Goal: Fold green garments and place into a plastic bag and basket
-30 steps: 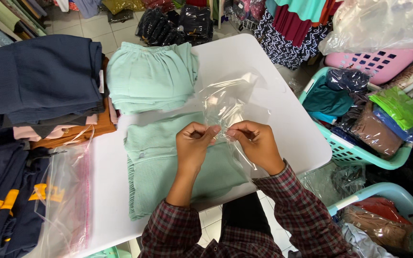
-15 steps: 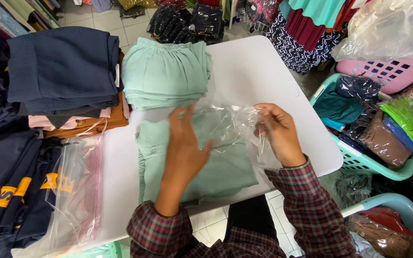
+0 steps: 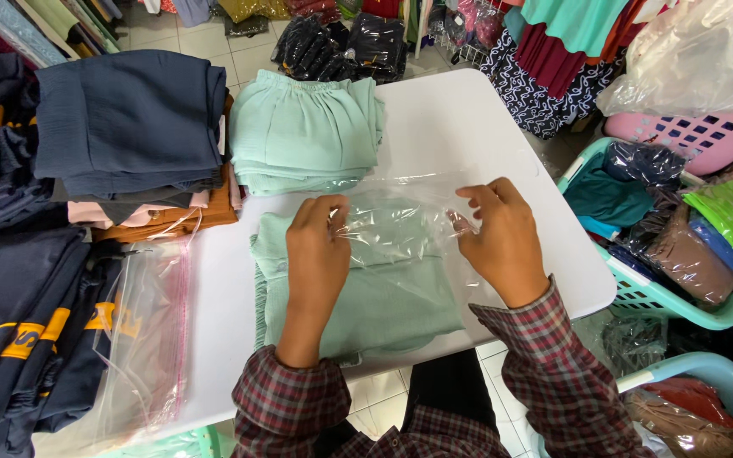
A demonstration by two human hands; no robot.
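A folded mint-green garment (image 3: 383,297) lies on the white table (image 3: 460,119) in front of me. Over it I hold a clear plastic bag (image 3: 396,225) stretched between both hands. My left hand (image 3: 317,254) pinches the bag's left edge with thumb and fingers. My right hand (image 3: 502,239) grips the bag's right edge. Both wrists are in plaid sleeves. Behind the bag sits a stack of folded mint-green garments (image 3: 307,131).
A pile of navy, pink and orange folded clothes (image 3: 133,136) stands at the left. Dark garments with yellow print (image 3: 27,331) and a pile of clear bags (image 3: 150,331) lie at the near left. Teal baskets (image 3: 638,288) with bagged clothes stand to the right.
My hands have spread apart, pulling the bag wider over the folded garment. The left hand, which lay flat on the bag half a second ago, now pinches its edge.
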